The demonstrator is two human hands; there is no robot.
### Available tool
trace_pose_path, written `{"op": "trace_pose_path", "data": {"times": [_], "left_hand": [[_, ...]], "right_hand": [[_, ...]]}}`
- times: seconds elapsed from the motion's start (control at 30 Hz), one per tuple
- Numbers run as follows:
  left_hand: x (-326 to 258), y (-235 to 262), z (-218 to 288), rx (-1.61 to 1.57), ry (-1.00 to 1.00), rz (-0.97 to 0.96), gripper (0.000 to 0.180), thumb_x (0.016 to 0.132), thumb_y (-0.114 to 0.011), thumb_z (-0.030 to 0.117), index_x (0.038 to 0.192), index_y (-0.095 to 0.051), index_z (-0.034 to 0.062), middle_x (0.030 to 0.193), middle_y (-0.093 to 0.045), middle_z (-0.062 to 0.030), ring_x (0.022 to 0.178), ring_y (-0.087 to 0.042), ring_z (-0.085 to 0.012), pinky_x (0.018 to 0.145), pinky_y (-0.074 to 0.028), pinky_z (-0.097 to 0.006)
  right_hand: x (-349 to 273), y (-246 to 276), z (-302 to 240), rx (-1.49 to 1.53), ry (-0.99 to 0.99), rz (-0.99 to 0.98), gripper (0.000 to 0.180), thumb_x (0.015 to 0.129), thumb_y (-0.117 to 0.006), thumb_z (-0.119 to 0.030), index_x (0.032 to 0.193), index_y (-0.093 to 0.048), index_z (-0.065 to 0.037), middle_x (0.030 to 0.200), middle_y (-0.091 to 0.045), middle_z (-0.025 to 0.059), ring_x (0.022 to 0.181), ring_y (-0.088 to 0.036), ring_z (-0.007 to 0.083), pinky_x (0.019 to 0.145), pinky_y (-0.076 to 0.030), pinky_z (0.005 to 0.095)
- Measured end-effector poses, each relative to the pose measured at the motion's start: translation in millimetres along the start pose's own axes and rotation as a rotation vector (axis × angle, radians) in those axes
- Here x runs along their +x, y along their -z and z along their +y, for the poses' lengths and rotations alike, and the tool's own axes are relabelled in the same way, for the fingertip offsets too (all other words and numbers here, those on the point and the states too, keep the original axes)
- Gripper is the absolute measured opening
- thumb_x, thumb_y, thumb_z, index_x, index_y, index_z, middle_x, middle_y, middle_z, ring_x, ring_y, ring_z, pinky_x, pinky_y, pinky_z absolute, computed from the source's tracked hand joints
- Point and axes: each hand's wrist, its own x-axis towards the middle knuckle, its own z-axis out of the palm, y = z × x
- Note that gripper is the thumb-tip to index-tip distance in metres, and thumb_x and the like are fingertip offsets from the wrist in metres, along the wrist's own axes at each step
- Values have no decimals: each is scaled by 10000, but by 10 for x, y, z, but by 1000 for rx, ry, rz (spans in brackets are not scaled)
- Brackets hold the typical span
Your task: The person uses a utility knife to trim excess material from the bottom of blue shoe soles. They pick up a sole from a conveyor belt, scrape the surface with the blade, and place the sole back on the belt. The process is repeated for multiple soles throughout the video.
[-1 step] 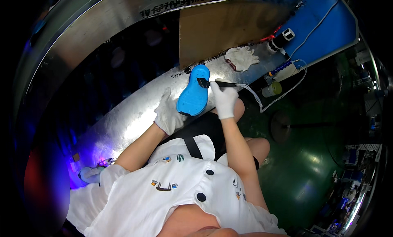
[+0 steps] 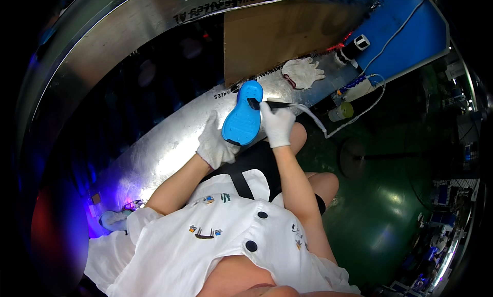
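A bright blue shoe sole (image 2: 241, 120) is at the front of the metal bench, its toe pointing away from me and its near end marked by a dark patch. My left hand (image 2: 212, 142), in a white glove, grips the sole's near left edge; its thumb sticks up and the other fingers are partly hidden under the sole. In my gloved right hand (image 2: 278, 124) is a black brush (image 2: 275, 105) with a pale hose running off its handle. The brush's dark head (image 2: 253, 103) touches the sole's right side, at the narrow middle.
An off-white glove (image 2: 303, 72) lies on the metal bench (image 2: 174, 132), beside an upright cardboard sheet (image 2: 287, 35). Further right are a black-and-white cylinder (image 2: 353, 49), a blue surface (image 2: 405, 35) and a small container (image 2: 341, 111). The pale hose (image 2: 314, 119) loops over the bench's right side.
My left hand has shifted slightly right, closer against the sole. My right hand has moved a little left with the brush. The sole has hardly moved.
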Motion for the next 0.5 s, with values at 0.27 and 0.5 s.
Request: {"op": "trace_pose_path", "data": {"times": [0.27,0.5], "left_hand": [[161,-17,-200,-198,68,-85,784,918,-265,726,1246,-543,70,1068,-639,-209,836,-616,-332,721,-513,-413],[55,-560,-301,-253,71,-263,812,897,-348,727,1268,-522,25,1129,-618,-200,978,-638,-315,837,-523,-475]], "right_hand": [[-837,420,-295,-22,539,-80,139,768,-745,-144,878,-666,-111,829,-673,83,773,-654,298,713,-533,365],[-687,723,-499,216,648,224,175,754,-719,-55,921,-670,-69,831,-663,88,722,-639,263,643,-511,345]]}}
